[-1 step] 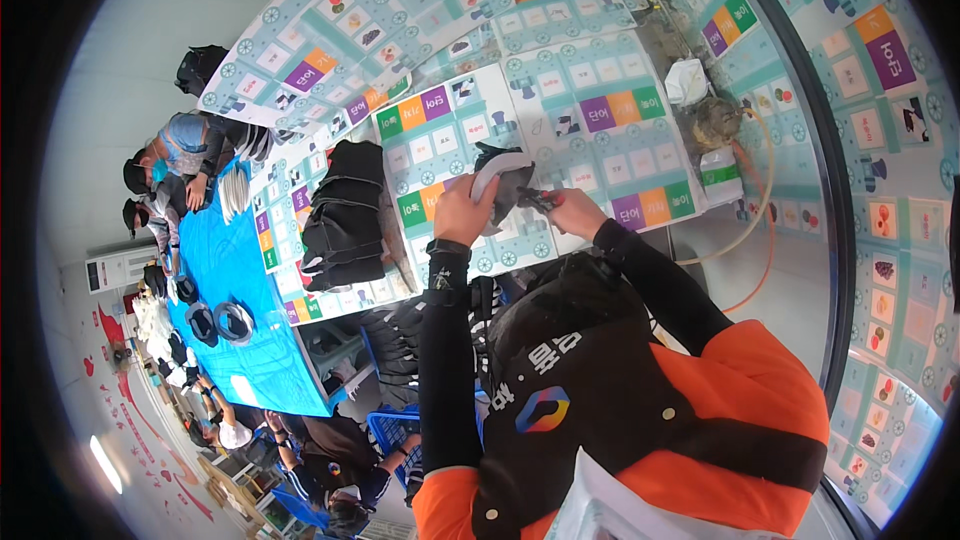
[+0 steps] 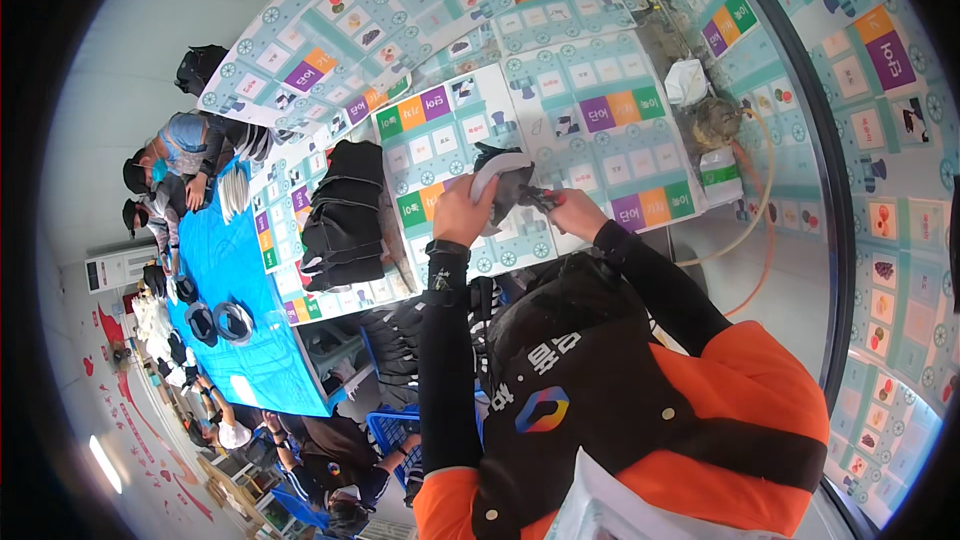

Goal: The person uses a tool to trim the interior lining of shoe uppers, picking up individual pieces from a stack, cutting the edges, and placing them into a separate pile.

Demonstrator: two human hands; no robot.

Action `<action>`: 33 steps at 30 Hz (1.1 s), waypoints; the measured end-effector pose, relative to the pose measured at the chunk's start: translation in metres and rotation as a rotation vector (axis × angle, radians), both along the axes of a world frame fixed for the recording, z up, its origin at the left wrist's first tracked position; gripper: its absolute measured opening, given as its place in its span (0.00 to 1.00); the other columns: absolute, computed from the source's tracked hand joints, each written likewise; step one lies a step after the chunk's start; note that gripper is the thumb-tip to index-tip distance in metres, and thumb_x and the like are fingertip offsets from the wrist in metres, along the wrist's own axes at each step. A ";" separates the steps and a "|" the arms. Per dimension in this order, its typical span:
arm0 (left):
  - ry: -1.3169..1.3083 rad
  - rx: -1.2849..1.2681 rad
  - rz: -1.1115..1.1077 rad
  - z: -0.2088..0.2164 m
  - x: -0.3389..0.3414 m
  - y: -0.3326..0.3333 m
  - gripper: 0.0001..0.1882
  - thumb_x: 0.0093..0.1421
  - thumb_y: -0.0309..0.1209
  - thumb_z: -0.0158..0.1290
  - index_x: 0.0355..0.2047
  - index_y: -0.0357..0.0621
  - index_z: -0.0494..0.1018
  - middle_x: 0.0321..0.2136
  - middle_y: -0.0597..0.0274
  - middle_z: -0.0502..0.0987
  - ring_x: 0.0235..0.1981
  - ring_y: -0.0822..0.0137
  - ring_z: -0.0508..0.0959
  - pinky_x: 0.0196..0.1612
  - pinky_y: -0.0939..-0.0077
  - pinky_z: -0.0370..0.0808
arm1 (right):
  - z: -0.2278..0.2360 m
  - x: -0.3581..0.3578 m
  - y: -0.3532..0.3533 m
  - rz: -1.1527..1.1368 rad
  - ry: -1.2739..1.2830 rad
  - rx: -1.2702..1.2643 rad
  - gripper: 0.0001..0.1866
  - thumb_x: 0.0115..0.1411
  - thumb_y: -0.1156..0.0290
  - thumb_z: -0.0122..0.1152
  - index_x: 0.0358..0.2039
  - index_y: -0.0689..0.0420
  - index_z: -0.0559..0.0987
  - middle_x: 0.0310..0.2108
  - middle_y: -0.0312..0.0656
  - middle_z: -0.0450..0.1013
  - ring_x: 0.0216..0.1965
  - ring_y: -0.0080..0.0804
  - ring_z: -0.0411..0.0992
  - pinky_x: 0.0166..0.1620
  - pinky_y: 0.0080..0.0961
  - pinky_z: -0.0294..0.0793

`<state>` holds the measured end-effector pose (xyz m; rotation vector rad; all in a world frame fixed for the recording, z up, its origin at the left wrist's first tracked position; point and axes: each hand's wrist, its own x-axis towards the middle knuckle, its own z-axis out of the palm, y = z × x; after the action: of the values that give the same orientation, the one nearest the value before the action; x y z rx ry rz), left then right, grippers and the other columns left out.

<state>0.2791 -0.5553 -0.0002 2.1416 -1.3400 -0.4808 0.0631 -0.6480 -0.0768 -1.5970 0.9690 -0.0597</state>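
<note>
Head camera view, looking down: a person's left hand point(image 2: 465, 212) grips a soft grey-and-black piece point(image 2: 517, 178), thumb and fingers closed on its left side. Just right of it, the right hand point(image 2: 578, 214) is closed around a small dark tool point(image 2: 543, 199) with a touch of red, its tip at the piece's right edge; the exact kind of tool is too small to tell. Beneath and beyond both hands spreads a surface covered in colourful printed sheets point(image 2: 622, 162). Near the left hand, on its left, lies a stack of folded black pieces point(image 2: 345, 215). Up and right of the right hand sits a white bundle point(image 2: 687, 82). Well to the left of the left hand, a co-worker point(image 2: 185, 155) leans over a bright blue cover point(image 2: 235, 275).
</note>
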 end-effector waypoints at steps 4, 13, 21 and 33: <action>-0.018 -0.003 0.013 -0.001 0.002 0.002 0.21 0.63 0.48 0.59 0.39 0.42 0.82 0.32 0.44 0.82 0.35 0.41 0.82 0.39 0.51 0.78 | 0.001 -0.007 0.003 0.065 0.028 0.083 0.15 0.59 0.66 0.53 0.24 0.63 0.79 0.17 0.49 0.76 0.22 0.46 0.78 0.31 0.40 0.75; -0.040 -0.005 -0.001 0.005 -0.007 -0.018 0.21 0.63 0.49 0.58 0.40 0.43 0.83 0.32 0.43 0.82 0.35 0.41 0.82 0.39 0.52 0.79 | -0.020 -0.012 0.002 -0.071 -0.029 -0.208 0.11 0.57 0.69 0.53 0.29 0.63 0.79 0.25 0.60 0.77 0.31 0.63 0.76 0.37 0.53 0.73; -0.052 0.120 -0.021 0.007 -0.011 -0.033 0.21 0.64 0.51 0.56 0.43 0.48 0.83 0.35 0.46 0.83 0.38 0.42 0.82 0.42 0.51 0.79 | -0.007 -0.011 -0.001 -0.063 0.079 -0.362 0.10 0.58 0.68 0.54 0.34 0.60 0.79 0.29 0.60 0.77 0.36 0.64 0.75 0.41 0.56 0.72; -0.041 0.096 0.014 0.003 -0.020 -0.035 0.22 0.63 0.52 0.56 0.43 0.48 0.83 0.37 0.47 0.83 0.39 0.43 0.82 0.44 0.52 0.79 | -0.012 -0.023 -0.001 -0.067 0.135 -0.398 0.10 0.57 0.69 0.53 0.35 0.61 0.79 0.28 0.61 0.77 0.35 0.65 0.75 0.40 0.58 0.71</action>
<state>0.2592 -0.5903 0.0031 2.2487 -1.3479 -0.5068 0.0406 -0.6489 -0.0886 -1.9507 1.1683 -0.2036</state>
